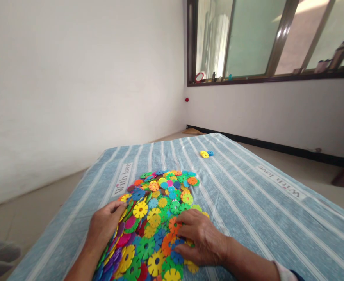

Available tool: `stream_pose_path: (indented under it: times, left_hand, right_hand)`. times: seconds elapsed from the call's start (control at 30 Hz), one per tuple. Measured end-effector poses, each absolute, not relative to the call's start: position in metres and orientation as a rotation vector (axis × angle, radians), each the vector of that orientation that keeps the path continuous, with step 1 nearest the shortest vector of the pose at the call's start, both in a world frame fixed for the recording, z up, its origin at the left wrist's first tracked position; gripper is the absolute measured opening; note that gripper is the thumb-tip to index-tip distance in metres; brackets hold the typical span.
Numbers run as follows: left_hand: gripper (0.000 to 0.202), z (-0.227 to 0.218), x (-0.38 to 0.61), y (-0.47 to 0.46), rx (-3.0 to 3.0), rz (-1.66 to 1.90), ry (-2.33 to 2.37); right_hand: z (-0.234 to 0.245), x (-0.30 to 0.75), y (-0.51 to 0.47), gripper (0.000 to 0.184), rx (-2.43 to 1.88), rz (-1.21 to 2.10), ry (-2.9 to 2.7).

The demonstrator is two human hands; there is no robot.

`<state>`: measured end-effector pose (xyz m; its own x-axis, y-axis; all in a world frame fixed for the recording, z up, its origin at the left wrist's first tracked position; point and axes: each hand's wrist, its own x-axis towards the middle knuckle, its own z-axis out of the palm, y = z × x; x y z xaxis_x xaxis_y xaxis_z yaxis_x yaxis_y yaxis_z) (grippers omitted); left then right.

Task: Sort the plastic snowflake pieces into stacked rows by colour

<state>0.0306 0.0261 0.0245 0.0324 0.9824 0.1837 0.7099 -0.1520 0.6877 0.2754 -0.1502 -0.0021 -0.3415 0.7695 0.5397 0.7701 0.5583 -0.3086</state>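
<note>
A heap of notched plastic snowflake discs [146,246] in many colours spreads over the striped blue cloth. At the heap's left edge is my left hand [104,222], thumb and forefinger brought close together against the discs; whatever lies between their tips is hidden. My right hand [199,238] rests on the heap's right side with its fingers apart. Its fingertips touch an orange disc [174,225], and the thumb lies over a blue disc [177,256]. Discs on the left side of the heap stand tilted on edge, while many on top lie flat.
The striped cloth [242,203] covers a bed-like surface, with printed lettering on both sides. Farther back on it lie a few yellow discs [204,154] and a blue disc [210,153]. A white wall [81,78] stands beyond, and bottles [340,54] line the window sill at right.
</note>
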Motion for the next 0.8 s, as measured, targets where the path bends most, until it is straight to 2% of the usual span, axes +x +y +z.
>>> stream_pose_path:
  times: [0.8]
  left_hand:
    - [0.030,0.0260,0.0303,0.0267,1.851,0.861,1.750]
  right_hand:
    - [-0.0038,0.2741,-0.1477,0.017,-1.227,-0.018,-2.136]
